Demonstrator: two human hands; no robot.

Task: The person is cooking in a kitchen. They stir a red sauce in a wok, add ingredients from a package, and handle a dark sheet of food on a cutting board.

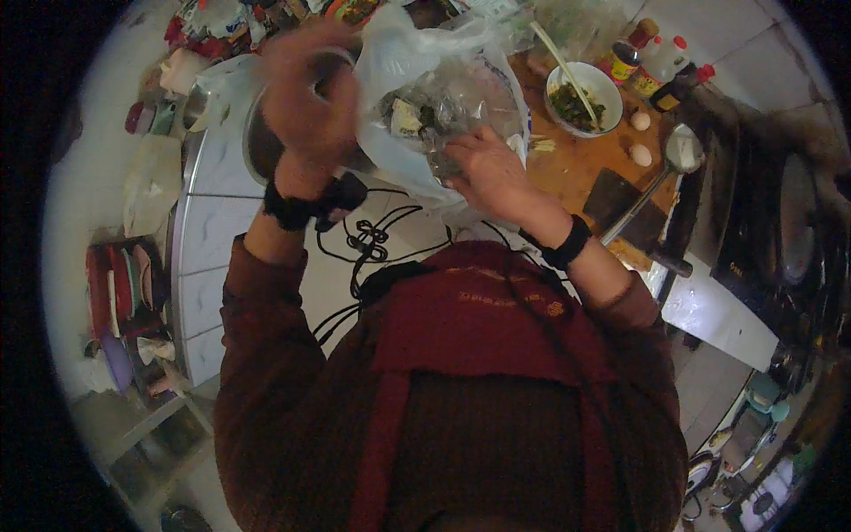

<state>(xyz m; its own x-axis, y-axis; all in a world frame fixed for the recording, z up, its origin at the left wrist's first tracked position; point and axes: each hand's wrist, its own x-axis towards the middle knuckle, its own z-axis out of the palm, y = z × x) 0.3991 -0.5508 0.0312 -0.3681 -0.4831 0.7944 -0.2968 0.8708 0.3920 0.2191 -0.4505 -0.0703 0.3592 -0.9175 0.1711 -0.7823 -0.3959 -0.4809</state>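
Observation:
My left hand (309, 100) is raised and blurred by motion above a metal pot (256, 143); its fingers are too smeared to read. My right hand (488, 166) pinches the near edge of a crumpled clear plastic bag (459, 100). That bag lies in the mouth of a larger white plastic bag (392, 60) at the counter's front edge. Inside the clear plastic a pale packet (405, 118) and some dark bits show; what they are is hard to tell. Black bands circle both my wrists.
Right of the bags, a wooden board (552, 173) holds a white bowl (608, 83) of chopped greens with chopsticks, two eggs (640, 138), a cleaver (621, 206) and a metal ladle (683, 149). Sauce bottles (658, 70) stand behind. A gas stove (771, 213) is at far right; black cables (372, 239) hang below.

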